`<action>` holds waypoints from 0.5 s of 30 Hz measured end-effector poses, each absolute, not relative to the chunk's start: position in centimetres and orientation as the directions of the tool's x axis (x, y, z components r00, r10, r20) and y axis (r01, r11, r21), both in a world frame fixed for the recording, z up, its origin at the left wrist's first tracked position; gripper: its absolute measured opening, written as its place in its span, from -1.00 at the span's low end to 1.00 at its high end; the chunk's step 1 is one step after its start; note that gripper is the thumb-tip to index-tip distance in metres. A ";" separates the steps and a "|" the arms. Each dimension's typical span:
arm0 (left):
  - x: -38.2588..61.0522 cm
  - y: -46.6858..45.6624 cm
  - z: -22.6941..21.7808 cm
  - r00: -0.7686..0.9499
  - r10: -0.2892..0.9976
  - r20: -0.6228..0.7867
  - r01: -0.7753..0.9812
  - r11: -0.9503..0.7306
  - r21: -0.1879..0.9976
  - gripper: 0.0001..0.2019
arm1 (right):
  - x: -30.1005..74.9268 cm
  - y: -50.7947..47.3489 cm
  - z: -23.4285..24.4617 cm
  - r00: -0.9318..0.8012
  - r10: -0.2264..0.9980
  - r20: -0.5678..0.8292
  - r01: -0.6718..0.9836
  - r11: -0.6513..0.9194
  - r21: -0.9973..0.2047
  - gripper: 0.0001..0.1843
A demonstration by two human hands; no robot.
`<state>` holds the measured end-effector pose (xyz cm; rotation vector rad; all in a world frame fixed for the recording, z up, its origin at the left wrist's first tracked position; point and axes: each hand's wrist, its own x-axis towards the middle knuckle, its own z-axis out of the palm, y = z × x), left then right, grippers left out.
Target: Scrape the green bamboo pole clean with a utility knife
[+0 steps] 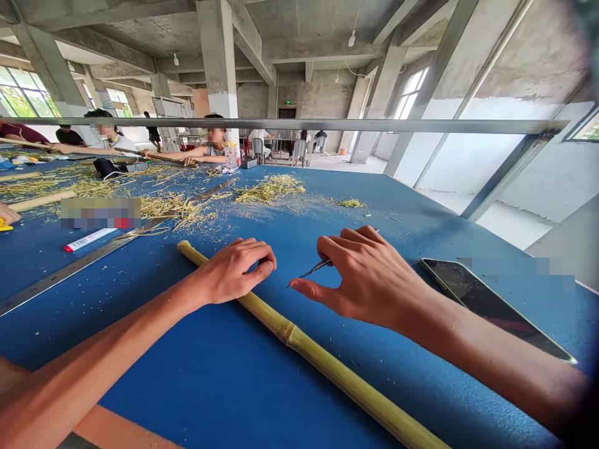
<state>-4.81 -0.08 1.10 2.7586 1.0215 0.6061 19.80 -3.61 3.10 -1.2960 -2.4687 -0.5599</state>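
Observation:
A yellow-green bamboo pole [327,362] with a raised joint lies slantwise on the blue tabletop [196,380]. My left hand [241,268] is over its far part, fingers curled and thumb pressed to the forefinger; whatever is pinched there, if anything, is hidden. To the right of the pole, my right hand [362,271] holds a slim, pointed metal tool [321,266], its tip showing beyond the thumb. The rest of the tool is mostly covered by my fingers, so its exact kind cannot be made out. The right hand is apart from the pole.
A phone [491,305] lies right of my right forearm. On the left are a long metal ruler [79,263] and a red-capped marker [91,239]. Plant shavings [271,189] are heaped farther back. A metal bar [299,125] crosses behind; people sit at the far left.

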 end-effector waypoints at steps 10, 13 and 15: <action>-4.3 1.8 -0.1 0.671 0.635 0.381 0.657 -0.748 0.089 -0.80 | 18.8 -5.1 3.7 -0.746 0.620 0.243 0.659 0.740 0.135 -0.44; -4.3 2.0 -0.1 0.668 0.638 0.382 0.660 -0.745 0.091 -0.80 | 18.7 -4.9 3.0 -0.758 0.622 0.196 0.639 0.768 0.038 -0.48; -4.3 2.0 -0.1 0.673 0.639 0.373 0.658 -0.747 0.092 -0.81 | 18.7 -4.7 2.8 -0.758 0.629 0.171 0.637 0.771 -0.011 -0.51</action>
